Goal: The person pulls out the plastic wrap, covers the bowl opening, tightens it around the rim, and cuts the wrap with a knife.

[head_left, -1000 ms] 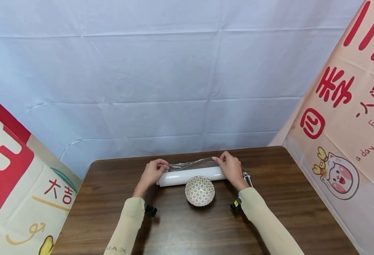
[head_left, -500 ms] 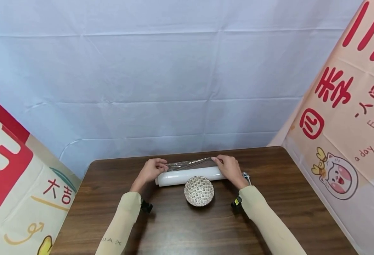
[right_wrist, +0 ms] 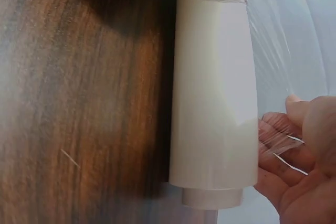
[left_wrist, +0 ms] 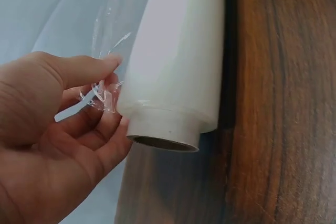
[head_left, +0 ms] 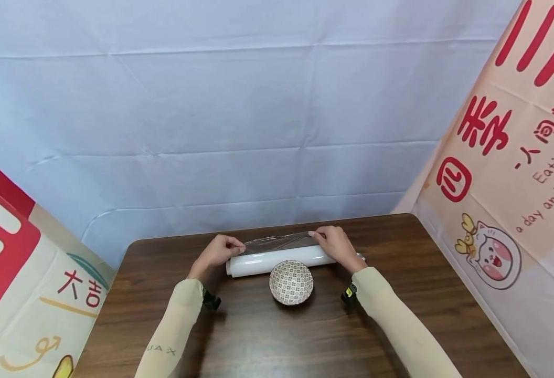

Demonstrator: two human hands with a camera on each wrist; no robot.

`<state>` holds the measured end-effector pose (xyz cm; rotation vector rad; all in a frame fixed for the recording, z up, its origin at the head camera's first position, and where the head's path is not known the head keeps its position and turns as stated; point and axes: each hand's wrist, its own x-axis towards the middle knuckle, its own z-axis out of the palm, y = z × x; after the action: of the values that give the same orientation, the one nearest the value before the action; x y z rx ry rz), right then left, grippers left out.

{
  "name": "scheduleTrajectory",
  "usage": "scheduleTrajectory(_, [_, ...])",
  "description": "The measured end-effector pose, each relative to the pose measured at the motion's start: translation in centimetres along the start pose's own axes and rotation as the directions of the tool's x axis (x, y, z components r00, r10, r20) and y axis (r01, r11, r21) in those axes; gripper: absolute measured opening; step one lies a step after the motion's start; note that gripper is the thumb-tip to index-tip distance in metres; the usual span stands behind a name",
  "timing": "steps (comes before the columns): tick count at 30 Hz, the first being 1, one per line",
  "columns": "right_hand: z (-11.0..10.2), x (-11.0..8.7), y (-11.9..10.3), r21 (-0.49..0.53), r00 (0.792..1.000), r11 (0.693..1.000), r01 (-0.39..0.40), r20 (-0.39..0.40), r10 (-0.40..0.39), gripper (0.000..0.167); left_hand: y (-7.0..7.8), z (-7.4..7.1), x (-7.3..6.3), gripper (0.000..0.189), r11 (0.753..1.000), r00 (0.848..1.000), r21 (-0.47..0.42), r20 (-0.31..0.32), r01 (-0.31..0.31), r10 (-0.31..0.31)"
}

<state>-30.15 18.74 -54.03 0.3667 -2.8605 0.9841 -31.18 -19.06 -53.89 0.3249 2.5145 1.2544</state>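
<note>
A thick roll of cling film (head_left: 277,259) lies across the table toward its far edge. A loose flap of clear film (head_left: 274,242) rises behind it, stretched between both hands. My left hand (head_left: 219,251) pinches one corner of the flap beside the roll's left end; the left wrist view shows film (left_wrist: 107,95) bunched between thumb and fingers. At the other corner, my right hand (head_left: 337,245) pinches the film with thumb and fingers, close behind the roll's right end. A small patterned bowl (head_left: 291,282) stands just in front of the roll, overlapping it in the head view.
A small tool (head_left: 361,257) lies mostly hidden behind the right wrist. The brown wooden table (head_left: 267,336) ends just past the hands, where a pale cloth backdrop (head_left: 211,115) hangs. Printed banners (head_left: 494,199) stand at both sides.
My left hand has shifted slightly left, and the film flap between the hands is spread wider and fuller. My right hand stays nearly in place. The head view has turned a little.
</note>
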Motion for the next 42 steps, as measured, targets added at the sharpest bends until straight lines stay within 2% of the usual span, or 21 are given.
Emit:
scheduleTrajectory(5, [-0.1, 0.2, 0.0, 0.022, 0.999, 1.000, -0.018, 0.042, 0.017, 0.045, -0.1, -0.3, 0.0, 0.020, 0.999, 1.000, -0.038, 0.003, 0.025, -0.025])
scheduleTrajectory(9, [-0.1, 0.4, 0.1, 0.025, 0.998, 0.999, -0.030, 0.051, 0.029, 0.046, -0.5, -0.5, 0.1, 0.022, 0.990, 0.999, -0.131, 0.019, 0.048, -0.046])
scheduleTrajectory(13, [-0.1, 0.6, 0.2, 0.033, 0.997, 0.999, -0.042, 0.060, 0.040, 0.048, -1.0, -0.6, 0.4, 0.026, 0.979, 0.999, -0.200, 0.043, 0.035, -0.027])
scheduleTrajectory(19, [-0.1, 1.1, 0.3, 0.044, 0.994, 0.996, -0.073, 0.080, 0.070, 0.045, -0.8, -0.5, 0.7, 0.028, 0.986, 0.999, -0.167, 0.044, 0.007, 0.001])
scheduleTrajectory(30, [-0.1, 2.0, 0.9, 0.119, 0.985, 0.983, -0.139, 0.121, 0.124, 0.036, -0.2, 0.1, 1.3, 0.036, 0.989, 0.999, -0.142, 0.009, 0.047, -0.046])
scheduleTrajectory(36, [-0.1, 2.6, 2.0, 0.302, 0.967, 0.940, -0.160, 0.241, 0.087, 0.039, -0.6, 0.3, 1.6, 0.039, 0.978, 0.999, -0.207, 0.000, 0.033, -0.034])
scheduleTrajectory(42, [-0.2, 2.8, 3.0, 0.358, 0.935, 0.904, -0.232, 0.338, 0.105, 0.049, -1.3, 0.7, 1.9, 0.038, 0.958, 1.000, -0.287, 0.005, -0.001, 0.002])
